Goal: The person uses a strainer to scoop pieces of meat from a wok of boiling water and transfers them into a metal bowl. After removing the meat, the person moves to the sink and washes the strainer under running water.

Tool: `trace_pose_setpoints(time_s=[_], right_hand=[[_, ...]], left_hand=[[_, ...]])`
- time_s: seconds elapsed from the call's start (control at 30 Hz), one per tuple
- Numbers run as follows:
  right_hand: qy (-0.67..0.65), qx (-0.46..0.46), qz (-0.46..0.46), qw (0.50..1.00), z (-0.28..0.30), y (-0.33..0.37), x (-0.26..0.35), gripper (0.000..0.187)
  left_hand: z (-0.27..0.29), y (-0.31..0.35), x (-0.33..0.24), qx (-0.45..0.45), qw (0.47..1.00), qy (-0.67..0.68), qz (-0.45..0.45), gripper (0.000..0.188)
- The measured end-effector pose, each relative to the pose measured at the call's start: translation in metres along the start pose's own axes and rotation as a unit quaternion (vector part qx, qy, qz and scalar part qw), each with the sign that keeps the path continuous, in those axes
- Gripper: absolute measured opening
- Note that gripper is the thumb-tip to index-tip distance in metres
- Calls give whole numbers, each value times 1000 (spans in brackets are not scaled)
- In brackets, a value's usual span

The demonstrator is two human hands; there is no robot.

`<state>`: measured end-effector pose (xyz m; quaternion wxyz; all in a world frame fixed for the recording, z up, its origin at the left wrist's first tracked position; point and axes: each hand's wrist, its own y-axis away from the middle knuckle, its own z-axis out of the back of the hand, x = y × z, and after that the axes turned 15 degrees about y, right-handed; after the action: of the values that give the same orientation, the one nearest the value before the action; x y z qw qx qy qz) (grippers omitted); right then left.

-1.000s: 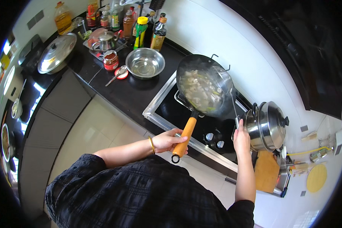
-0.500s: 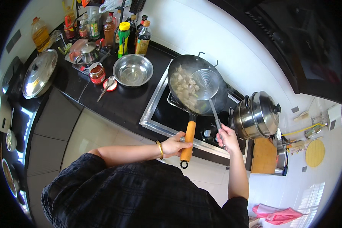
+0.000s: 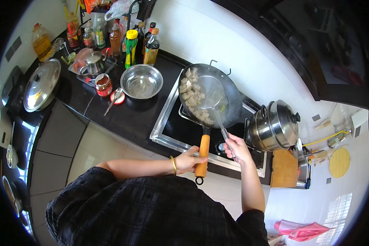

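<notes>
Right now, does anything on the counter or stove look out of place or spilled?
Nothing looks clearly wrong; I see no spill around the pan. One small oddity: a jar stands open, with a spoon resting on a red lid beside it.

On the black counter point(image 3: 129, 119), a green bottle point(image 3: 130, 54) with a yellow cap point(image 3: 131, 34). Nearby, a red jar point(image 3: 103, 88) beside a shiny spoon point(image 3: 118, 93). Low on the right, a pink cloth point(image 3: 304, 231).

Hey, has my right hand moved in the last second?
Yes, the right hand has moved left, away from the lidded steel pot at its right.
</notes>
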<state>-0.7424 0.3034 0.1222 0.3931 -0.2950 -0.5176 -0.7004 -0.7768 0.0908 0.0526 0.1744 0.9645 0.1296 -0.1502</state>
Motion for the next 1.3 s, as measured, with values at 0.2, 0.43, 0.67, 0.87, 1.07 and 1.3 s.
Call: trace_pose_setpoints(time_s=[0.2, 0.43, 0.67, 0.87, 1.07, 1.3], right_hand=[[-68, 49, -17, 996, 22, 12, 1, 22], [-113, 87, -28, 989, 28, 21, 1, 15], [-258, 135, -12, 957, 2, 6, -4, 17], [-326, 120, 0, 938, -2, 22, -27, 20], [-305, 38, 62, 950, -26, 33, -53, 30], [-372, 40, 77, 924, -22, 30, -64, 30]], left_hand=[[2, 1, 0, -3, 1000, -6, 1, 51], [-2, 5, -1, -3, 1000, -15, 4, 50], [-7, 8, -3, -5, 999, -24, 21, 52], [43, 19, -25, -47, 998, -35, 35, 63], [150, 22, -77, -300, 938, 30, -170, 44], [224, -3, -162, -413, 854, 107, -297, 67]])
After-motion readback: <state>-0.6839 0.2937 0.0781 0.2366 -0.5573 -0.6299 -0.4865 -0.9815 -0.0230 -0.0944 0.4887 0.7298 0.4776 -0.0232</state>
